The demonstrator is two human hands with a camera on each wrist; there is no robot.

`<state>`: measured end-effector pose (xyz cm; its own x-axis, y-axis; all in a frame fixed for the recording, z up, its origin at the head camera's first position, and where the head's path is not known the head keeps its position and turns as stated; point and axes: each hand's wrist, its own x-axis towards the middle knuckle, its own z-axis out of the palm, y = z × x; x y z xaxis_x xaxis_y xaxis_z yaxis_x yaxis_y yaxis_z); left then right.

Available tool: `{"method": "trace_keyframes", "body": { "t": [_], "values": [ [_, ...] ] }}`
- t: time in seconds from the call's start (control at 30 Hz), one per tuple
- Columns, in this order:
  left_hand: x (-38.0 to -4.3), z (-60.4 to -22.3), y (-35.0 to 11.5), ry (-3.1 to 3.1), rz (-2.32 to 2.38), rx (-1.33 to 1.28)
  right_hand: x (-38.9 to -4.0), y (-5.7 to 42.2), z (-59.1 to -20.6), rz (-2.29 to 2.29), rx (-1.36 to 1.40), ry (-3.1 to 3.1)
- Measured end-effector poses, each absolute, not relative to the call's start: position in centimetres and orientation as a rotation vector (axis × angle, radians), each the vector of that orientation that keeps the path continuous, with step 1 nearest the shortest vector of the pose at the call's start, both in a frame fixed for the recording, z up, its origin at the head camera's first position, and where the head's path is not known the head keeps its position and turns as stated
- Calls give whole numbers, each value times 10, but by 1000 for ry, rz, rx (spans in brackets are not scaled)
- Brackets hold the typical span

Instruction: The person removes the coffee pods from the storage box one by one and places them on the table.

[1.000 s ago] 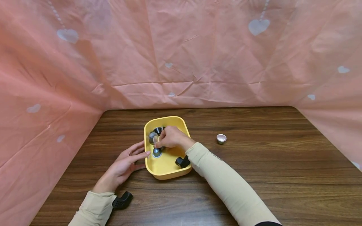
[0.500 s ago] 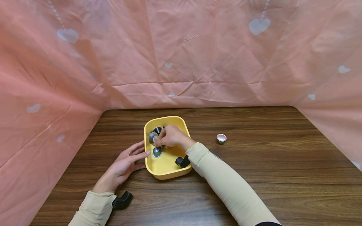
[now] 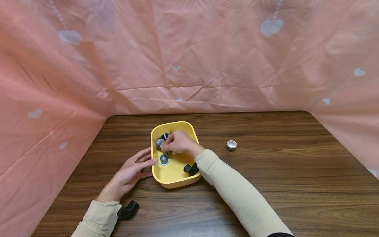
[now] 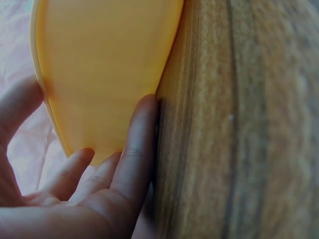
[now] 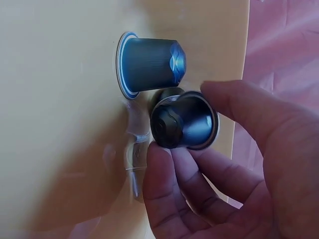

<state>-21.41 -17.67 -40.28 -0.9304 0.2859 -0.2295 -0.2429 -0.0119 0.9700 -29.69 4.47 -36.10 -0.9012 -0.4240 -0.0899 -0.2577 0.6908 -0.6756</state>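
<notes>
A yellow rectangular bin (image 3: 176, 174) sits on the table with several coffee capsules inside. My right hand (image 3: 177, 142) reaches into it and pinches a dark coffee capsule (image 5: 185, 122) between thumb and fingers; the head view mostly hides this one behind the hand. Another dark blue-grey capsule (image 5: 152, 64) stands on its wide rim close by, near the left wall. Beyond it are a grey capsule (image 3: 160, 144) and a black capsule (image 3: 164, 136). My left hand (image 3: 131, 172) rests against the bin's left side, thumb at the rim and fingers touching the outer wall (image 4: 104, 89).
A pale-topped capsule (image 3: 232, 145) stands on the wooden table (image 3: 281, 164) right of the bin. Clear plastic pieces (image 5: 135, 154) lie in the bin. Black wrist cameras (image 3: 128, 210) stick out from both sleeves. Pink cloth (image 3: 222, 65) surrounds the table's far side and sides.
My right hand has moved slightly away from me inside the bin, showing more of the standing capsule. The left hand and the bin stay in place.
</notes>
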Motion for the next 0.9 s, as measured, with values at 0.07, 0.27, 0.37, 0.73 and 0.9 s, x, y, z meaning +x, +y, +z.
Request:
{"method": "trace_keyframes", "body": {
  "t": [0.07, 0.27, 0.37, 0.73, 0.9],
  "values": [
    [-214, -403, -177, 1909, 2003, 49, -297, 45, -361, -1022, -537, 2666],
    [-214, -402, -177, 1913, 2001, 49, -297, 45, -360, -1048, -517, 2674],
    [-214, -402, -177, 1914, 2000, 46, -297, 45, -360, -1061, -501, 2683],
    [-214, -402, -177, 1912, 2003, 43, -297, 42, -360, -1076, -489, 2672],
    [-214, -402, -176, 1914, 2005, 42, -296, 43, -360, -1089, -477, 2659]
  ]
}}
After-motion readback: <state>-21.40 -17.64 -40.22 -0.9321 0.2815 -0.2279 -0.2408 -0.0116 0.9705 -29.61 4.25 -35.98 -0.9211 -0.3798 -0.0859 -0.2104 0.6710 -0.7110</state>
